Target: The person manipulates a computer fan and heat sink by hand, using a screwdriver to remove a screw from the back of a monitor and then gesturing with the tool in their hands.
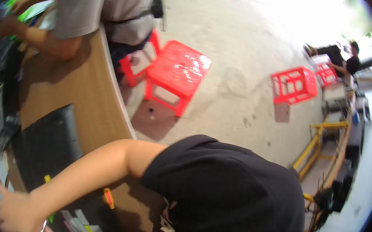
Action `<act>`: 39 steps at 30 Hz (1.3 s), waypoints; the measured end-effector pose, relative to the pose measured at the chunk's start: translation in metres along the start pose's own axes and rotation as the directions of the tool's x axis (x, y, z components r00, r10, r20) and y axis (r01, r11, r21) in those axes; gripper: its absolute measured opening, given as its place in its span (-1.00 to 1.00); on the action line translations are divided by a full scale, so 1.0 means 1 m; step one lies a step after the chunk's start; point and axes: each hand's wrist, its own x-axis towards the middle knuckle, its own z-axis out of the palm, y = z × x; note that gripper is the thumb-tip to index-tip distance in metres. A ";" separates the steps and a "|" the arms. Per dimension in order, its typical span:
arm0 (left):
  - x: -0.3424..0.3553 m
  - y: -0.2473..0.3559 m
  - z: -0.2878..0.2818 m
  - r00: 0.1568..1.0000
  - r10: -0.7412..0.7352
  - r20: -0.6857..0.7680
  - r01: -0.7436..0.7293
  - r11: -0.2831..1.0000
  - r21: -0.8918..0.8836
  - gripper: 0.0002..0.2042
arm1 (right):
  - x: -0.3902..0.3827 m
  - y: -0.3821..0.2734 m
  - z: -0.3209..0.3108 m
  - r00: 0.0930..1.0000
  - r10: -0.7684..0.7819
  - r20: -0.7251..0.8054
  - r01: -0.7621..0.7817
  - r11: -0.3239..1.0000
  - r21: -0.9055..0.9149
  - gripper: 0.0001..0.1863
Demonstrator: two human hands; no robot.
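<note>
Head view is tilted hard. One bare arm in a black short sleeve reaches across the lower frame to the left edge; which of the person's arms it is can't be told from this angle. Its hand [13, 209] is spread, fingers splayed and relaxed, fingertips near a pale flat item at the frame rim; whether it grips anything is not clear, too blurred and cropped. No other hand of the wearer shows. Under the forearm lies a matte black mat [49, 144] on a smooth wood-grain table [92, 101] w/ a pale edge band. An orange-handled small tool [109, 197] lies just beside the arm, near a yellow-green marker-like stick. Co-worker in grey shirt leans on the table top-left. Glossy red plastic stool [177, 72] w/ slatted sides stands on rough concrete floor; two more farther right.
</note>
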 end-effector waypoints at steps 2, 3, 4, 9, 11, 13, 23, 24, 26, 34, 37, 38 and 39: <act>0.006 -0.024 0.000 0.974 -0.091 -0.209 0.075 0.994 -0.083 -0.43 | 0.004 0.001 0.015 0.969 -0.082 -0.233 0.040 0.983 -0.178 -0.28; 0.010 -0.040 -0.004 0.919 -0.187 -0.348 0.115 0.969 -0.216 -0.42 | 0.003 0.002 0.018 0.944 -0.099 -0.315 0.019 0.969 -0.247 -0.32; 0.014 -0.054 -0.006 0.837 -0.284 -0.468 0.118 0.928 -0.354 -0.40 | -0.005 0.000 0.012 0.950 -0.066 -0.304 -0.023 0.959 -0.281 -0.36; 0.030 -0.037 -0.028 0.967 -0.114 -0.227 0.011 0.912 -0.409 -0.57 | -0.002 -0.022 -0.036 0.955 0.269 -0.125 -0.284 0.950 -0.129 -0.35; 0.029 -0.037 -0.057 0.954 -0.111 -0.278 0.025 0.955 -0.295 -0.62 | -0.001 -0.016 -0.046 0.927 0.370 0.051 -0.374 0.912 0.170 -0.38; 0.026 -0.035 -0.087 0.886 -0.108 -0.451 0.018 0.979 -0.201 -0.70 | 0.004 -0.014 -0.042 0.922 0.294 0.251 -0.364 0.877 0.313 -0.37; 0.030 -0.030 -0.101 0.768 -0.026 -0.639 -0.001 0.999 -0.042 -0.79 | -0.049 -0.044 0.024 0.466 0.224 0.856 -0.787 0.547 0.286 -0.33; 0.033 -0.029 -0.102 0.812 -0.056 -0.581 -0.002 0.995 -0.098 -0.72 | -0.059 -0.038 0.025 0.439 0.275 0.856 -0.844 0.452 0.288 -0.35; 0.027 -0.025 -0.115 0.851 -0.059 -0.521 -0.084 0.965 -0.247 -0.64 | -0.049 -0.045 0.025 0.436 0.315 0.843 -0.887 0.307 0.344 -0.24; 0.035 -0.048 -0.088 0.878 0.134 -0.460 -0.115 0.991 0.068 -0.63 | -0.041 -0.087 0.015 0.767 0.382 0.515 -0.628 0.613 0.480 -0.14; 0.035 -0.039 -0.062 0.857 0.142 -0.496 -0.177 0.984 -0.024 -0.64 | -0.038 -0.100 0.013 0.724 0.377 0.578 -0.669 0.591 0.452 -0.04; 0.036 -0.037 -0.052 0.860 0.077 -0.505 -0.156 0.981 -0.116 -0.66 | -0.035 -0.096 0.007 0.723 0.388 0.571 -0.661 0.630 0.408 -0.03; 0.033 -0.039 -0.050 0.866 0.136 -0.480 -0.202 0.975 -0.087 -0.63 | -0.036 -0.091 0.007 0.730 0.363 0.579 -0.645 0.644 0.411 -0.04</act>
